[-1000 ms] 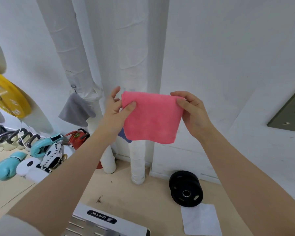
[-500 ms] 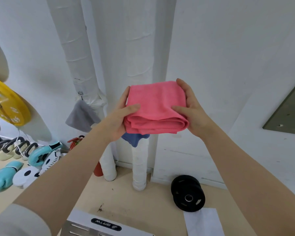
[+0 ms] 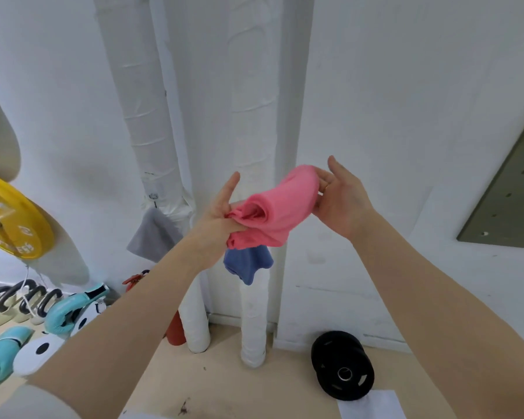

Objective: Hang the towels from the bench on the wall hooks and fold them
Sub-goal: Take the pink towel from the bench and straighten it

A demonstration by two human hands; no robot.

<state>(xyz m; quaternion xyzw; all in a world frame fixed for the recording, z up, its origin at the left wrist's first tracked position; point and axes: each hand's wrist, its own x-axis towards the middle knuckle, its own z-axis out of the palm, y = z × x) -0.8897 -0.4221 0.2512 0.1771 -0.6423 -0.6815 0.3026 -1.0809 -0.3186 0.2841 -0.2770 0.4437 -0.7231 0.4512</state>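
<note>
A pink towel [image 3: 280,211] is bunched in a loose roll between both hands, at chest height in front of the white wall. My left hand [image 3: 220,217] pinches its lower left end between thumb and fingers. My right hand [image 3: 342,199] cups its upper right end, fingers spread. A grey towel [image 3: 153,235] hangs from a small hook [image 3: 154,197] on the left wrapped pipe. A blue towel [image 3: 247,264] hangs just below the pink one on the middle pipe; its hook is hidden.
White wrapped pipes [image 3: 152,116] run down to the floor. A yellow weight plate [image 3: 15,219] sits on a bar at left. Blue boxing gloves [image 3: 70,309] and kettlebells [image 3: 18,300] line the left floor. A black weight plate [image 3: 342,368] and white paper [image 3: 371,405] lie at right.
The flat pink towel was folded over, then crumpled into a loose roll. My left hand shifted to its lower end and my right hand opened along its upper end.
</note>
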